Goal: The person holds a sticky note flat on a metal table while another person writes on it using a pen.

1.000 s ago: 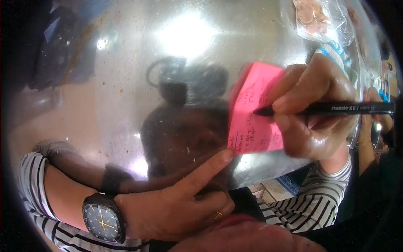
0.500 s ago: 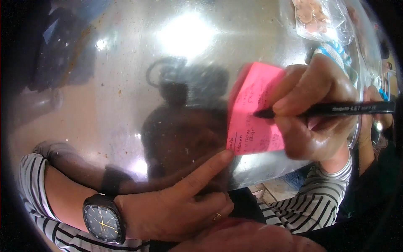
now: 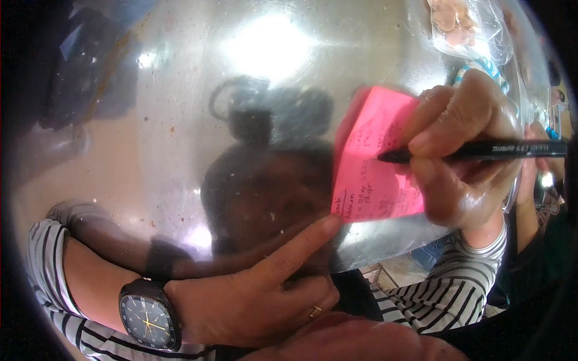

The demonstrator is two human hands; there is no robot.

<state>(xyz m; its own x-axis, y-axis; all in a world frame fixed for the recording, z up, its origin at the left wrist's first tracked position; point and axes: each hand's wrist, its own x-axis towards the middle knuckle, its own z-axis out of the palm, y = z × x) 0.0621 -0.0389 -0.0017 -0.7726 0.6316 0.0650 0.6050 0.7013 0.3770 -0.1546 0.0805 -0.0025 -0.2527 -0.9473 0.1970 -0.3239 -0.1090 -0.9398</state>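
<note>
A pink sticky-note pad (image 3: pixel 376 195) with handwritten lines lies on the shiny metal table. My right hand (image 3: pixel 466 144) grips a black pen (image 3: pixel 494 148) between thumb and fingers, and the pen's tip is at the written lines on the note. My left hand (image 3: pixel 265 295) holds nothing. Its index finger is stretched out, the fingertip at the note's lower left corner, while the other visible fingers are bent. A black watch (image 3: pixel 150 316) is on the left wrist, and a ring shows on one finger.
The metal table (image 3: pixel 168 174) carries strong glare and dark reflections. At the upper right lies a clear plastic bag (image 3: pixel 469 27) with light-brown pieces inside, near a blue-and-white cloth (image 3: pixel 487 67). Another person's arm (image 3: pixel 528 210) shows at the right edge.
The sticky-note pad has shifted slightly to the right, and my right hand with the pen has moved right as well. My left fingertip has followed the note's corner.
</note>
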